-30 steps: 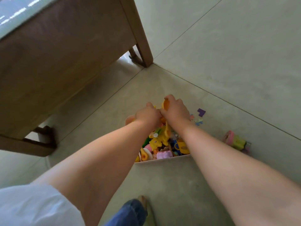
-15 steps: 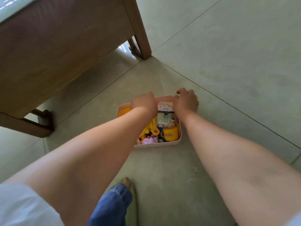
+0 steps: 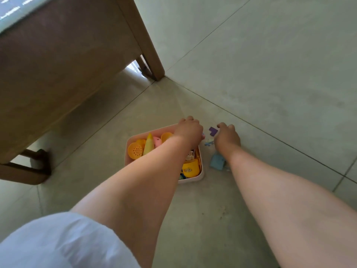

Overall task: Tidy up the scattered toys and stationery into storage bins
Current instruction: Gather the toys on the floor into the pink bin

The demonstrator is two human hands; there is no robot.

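Head view – progress: the pale pink rectangular plastic bin (image 3: 131, 141) on the grey tiled floor (image 3: 270, 74) already holds several toys; judged partly done.
Bin contents: orange perforated plastic cup (image 3: 135, 151), yellow cone-shaped toy (image 3: 148, 146), yellow plastic mug with a printed face (image 3: 190, 167).
Left to collect: purple L-shaped flat piece (image 3: 212, 130), small pale blue bits (image 3: 209, 143), light blue soft-looking block (image 3: 217, 160) – all on the floor just beside the bin's right wall.
Left hand (image 3: 188, 130): at the bin's far right corner, fingers curled; whether they hold anything cannot be told.
Right hand (image 3: 227, 137): knuckles up near the purple piece, fingers curled downward; contact not visible.
Surfaces: matte tile, smooth glossy plastic, brown wooden furniture leg (image 3: 146, 45).
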